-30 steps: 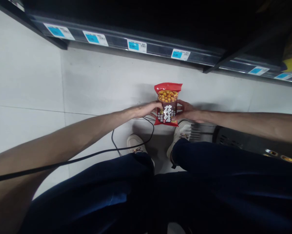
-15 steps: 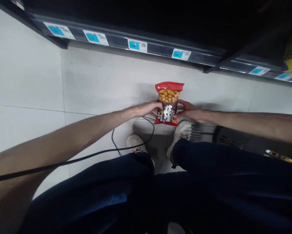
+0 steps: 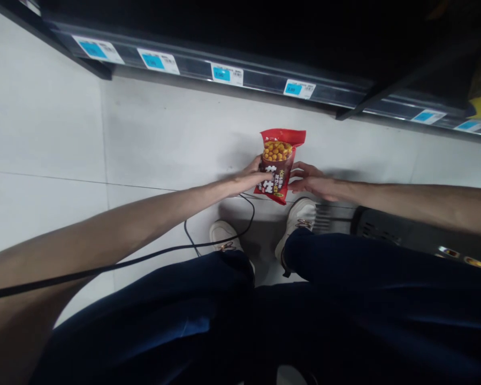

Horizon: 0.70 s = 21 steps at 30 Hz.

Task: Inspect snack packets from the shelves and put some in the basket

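Observation:
A red and brown bag of peanuts (image 3: 278, 152), with round golden nuts pictured on its front, is held up above the floor between my hands. My left hand (image 3: 250, 176) grips its left side, the thumb lying across the front and the other fingers mostly hidden behind. The bag is turned a little, so its right side edge shows. At that edge is my right hand (image 3: 310, 181), its fingers apart and curved toward the bag. Whether those fingertips touch the bag I cannot tell.
A dark shelf with a row of price tags (image 3: 227, 75) runs across the top. My light shoes (image 3: 302, 216) stand on the pale tiled floor (image 3: 163, 128). A black cable (image 3: 144, 258) crosses my left forearm. At the right lies a dark grey object (image 3: 396, 232) with slots.
The bag has turned and tilted, its top shifting slightly right and up. My left thumb has moved farther across its front. My right hand's fingers have loosened from the bag's side.

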Available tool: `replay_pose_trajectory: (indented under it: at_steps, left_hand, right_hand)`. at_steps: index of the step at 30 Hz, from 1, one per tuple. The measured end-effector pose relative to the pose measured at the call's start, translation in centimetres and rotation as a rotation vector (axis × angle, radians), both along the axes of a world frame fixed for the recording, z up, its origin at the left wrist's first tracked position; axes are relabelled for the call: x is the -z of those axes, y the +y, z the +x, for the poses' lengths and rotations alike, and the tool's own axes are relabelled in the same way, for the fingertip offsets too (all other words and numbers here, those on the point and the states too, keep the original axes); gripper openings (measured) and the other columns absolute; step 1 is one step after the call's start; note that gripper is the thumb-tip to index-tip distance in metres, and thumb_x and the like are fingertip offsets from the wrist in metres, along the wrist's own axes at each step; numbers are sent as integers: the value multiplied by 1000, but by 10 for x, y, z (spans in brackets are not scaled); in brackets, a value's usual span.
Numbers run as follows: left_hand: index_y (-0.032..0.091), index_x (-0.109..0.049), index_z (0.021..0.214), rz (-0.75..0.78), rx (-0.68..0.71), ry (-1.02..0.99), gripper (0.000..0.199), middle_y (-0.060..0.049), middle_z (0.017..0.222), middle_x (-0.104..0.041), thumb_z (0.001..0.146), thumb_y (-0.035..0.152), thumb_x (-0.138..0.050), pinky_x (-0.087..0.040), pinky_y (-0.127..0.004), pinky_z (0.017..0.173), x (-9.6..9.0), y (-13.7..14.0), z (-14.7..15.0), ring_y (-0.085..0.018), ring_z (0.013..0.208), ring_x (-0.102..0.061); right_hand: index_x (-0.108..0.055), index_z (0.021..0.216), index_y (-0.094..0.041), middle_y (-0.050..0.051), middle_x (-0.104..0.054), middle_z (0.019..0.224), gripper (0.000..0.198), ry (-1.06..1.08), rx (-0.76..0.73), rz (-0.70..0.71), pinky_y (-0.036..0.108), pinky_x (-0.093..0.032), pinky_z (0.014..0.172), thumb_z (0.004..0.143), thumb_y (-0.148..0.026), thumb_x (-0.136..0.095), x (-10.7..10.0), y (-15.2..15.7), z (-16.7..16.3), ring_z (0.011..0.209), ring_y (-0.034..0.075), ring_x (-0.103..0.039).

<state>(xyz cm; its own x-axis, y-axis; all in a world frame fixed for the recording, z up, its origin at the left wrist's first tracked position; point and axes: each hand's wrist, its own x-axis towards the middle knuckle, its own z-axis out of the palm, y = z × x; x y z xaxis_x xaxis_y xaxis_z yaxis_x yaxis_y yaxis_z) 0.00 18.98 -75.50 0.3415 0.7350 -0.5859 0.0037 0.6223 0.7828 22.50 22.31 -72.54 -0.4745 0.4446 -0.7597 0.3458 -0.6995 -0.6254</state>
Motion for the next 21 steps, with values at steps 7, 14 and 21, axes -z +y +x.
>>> replay_pose_trajectory:
  at_steps: [7,14,21]
  left_hand:
    - [16,-42,136,61,32,65,88,-12,134,-60,63,35,-87,-44,-45,110,-9,-2,1,-31,128,-54]
    - [16,-51,129,95,19,32,82,-11,123,-65,60,32,-90,-44,-49,107,-11,-1,0,-31,120,-58]
    - [18,-50,139,-76,84,-159,85,-13,124,-66,62,22,-86,-45,-47,102,-13,-3,-7,-30,118,-61]
  right_hand:
    - [-63,95,-24,1,-69,108,34,65,-31,68,35,-51,85,66,-20,-82,-3,0,-3,93,17,-67]
    - [-65,100,-25,3,-72,107,36,128,-62,64,38,-52,88,70,-27,-85,-1,-1,-6,96,20,-68]
    - [-65,115,-29,4,-71,120,56,109,-5,83,46,-51,96,65,-34,-90,-1,1,-8,110,26,-65]
